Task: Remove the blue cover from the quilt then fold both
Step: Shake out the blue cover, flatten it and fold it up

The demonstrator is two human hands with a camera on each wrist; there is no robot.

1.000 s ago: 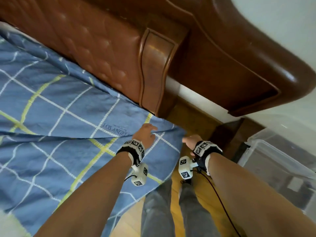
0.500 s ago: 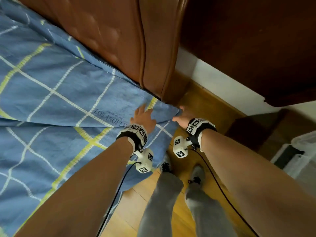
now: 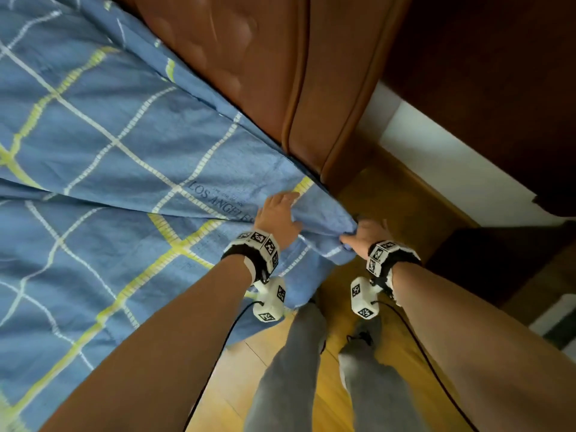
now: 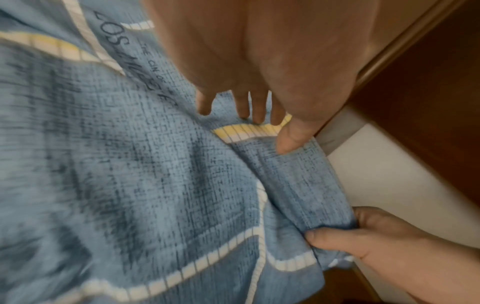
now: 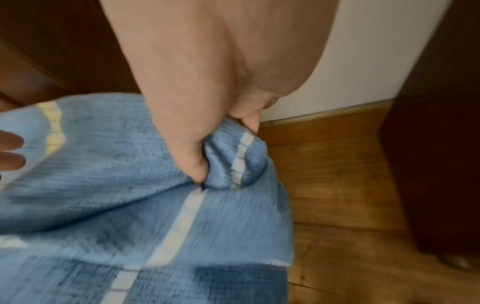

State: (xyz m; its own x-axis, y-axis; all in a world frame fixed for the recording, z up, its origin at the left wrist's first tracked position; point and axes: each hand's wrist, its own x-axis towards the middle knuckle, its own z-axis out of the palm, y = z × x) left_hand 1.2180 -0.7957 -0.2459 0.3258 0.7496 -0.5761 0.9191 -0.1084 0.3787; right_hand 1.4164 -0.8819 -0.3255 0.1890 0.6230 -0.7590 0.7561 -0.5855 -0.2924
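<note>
The blue cover [image 3: 124, 182] with white and yellow grid lines lies spread over the bed, its corner hanging off beside the headboard. My left hand [image 3: 279, 215] rests on it near the "LOS ANGELES" print, fingers [image 4: 255, 109] straight and pressing the cloth. My right hand [image 3: 363, 235] pinches the bunched corner of the cover [image 5: 228, 156] between thumb and curled fingers, and it shows in the left wrist view too [image 4: 363, 236]. The quilt inside is hidden.
A brown padded headboard [image 3: 249, 73] stands along the bed's far edge. The wooden floor [image 3: 405, 207] lies under my grey-trousered legs [image 3: 290, 369]. A dark wooden cabinet [image 3: 498, 88] and a white wall strip [image 3: 452, 163] are at right.
Both hands have moved forward to the cover's corner. The right hand, free over the floor before, now pinches the corner. The head view has tilted down and closer.
</note>
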